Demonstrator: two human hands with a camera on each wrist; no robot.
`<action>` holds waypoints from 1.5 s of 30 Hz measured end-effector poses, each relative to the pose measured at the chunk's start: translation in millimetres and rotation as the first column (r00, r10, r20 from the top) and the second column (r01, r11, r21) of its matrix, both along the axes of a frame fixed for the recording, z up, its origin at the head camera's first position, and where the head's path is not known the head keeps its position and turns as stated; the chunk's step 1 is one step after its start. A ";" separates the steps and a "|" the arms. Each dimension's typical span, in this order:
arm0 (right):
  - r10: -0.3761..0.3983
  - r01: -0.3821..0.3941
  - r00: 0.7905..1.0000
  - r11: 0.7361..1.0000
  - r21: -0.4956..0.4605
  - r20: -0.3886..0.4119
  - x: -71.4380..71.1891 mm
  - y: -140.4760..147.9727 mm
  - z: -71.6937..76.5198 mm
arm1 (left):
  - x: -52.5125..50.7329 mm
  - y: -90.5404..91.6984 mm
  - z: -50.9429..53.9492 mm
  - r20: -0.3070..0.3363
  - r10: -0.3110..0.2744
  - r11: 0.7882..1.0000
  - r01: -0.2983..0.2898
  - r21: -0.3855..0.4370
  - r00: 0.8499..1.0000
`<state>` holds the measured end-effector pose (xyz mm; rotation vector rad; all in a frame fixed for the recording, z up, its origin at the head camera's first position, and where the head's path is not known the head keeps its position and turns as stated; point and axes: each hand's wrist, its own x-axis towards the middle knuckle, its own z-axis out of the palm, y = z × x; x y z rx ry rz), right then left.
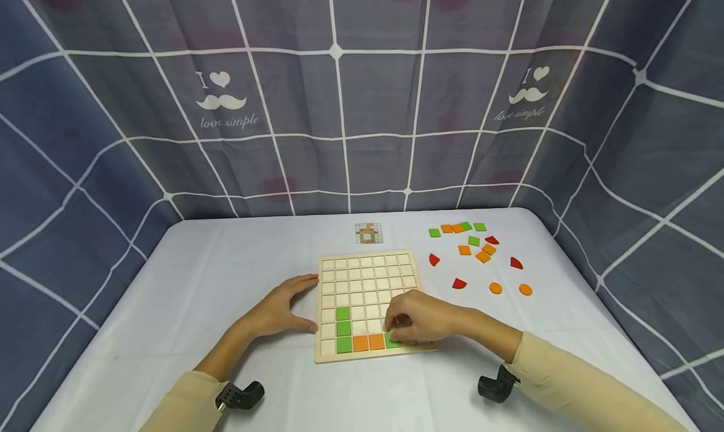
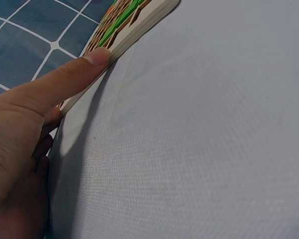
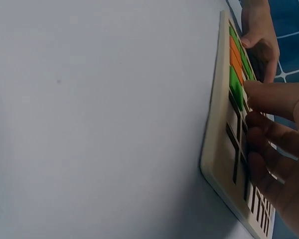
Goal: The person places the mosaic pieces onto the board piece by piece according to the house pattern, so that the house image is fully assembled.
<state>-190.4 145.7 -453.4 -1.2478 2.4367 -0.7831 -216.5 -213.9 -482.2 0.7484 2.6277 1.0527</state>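
Observation:
A wooden grid board (image 1: 362, 287) lies on the white table, slightly turned. My left hand (image 1: 281, 306) rests against its left edge, thumb and fingers spread and fairly straight; in the left wrist view the thumb (image 2: 72, 77) touches the rim. Over the lower right of the board, my right hand (image 1: 421, 315) has curled fingers, pinching at a green square tile (image 1: 391, 341) that lies in the bottom row. In the right wrist view the thumb tip meets this tile (image 3: 235, 89). Beside it are two orange square tiles (image 1: 368, 343), and a column of green tiles (image 1: 343, 329) stands at left.
Loose orange and green squares (image 1: 464, 250), red quarter-round pieces (image 1: 459, 283) and orange discs (image 1: 495, 288) are scattered right of the board. A small pattern card (image 1: 369, 232) lies behind it. A checked curtain (image 1: 373, 92) surrounds the table's back and sides.

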 end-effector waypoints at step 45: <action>-0.554 0.555 0.831 0.832 0.007 -0.056 -148.6 112.3 4.8 | -1.5 -1.0 -4.3 -0.016 0.005 1.000 -0.005 -0.011 1.000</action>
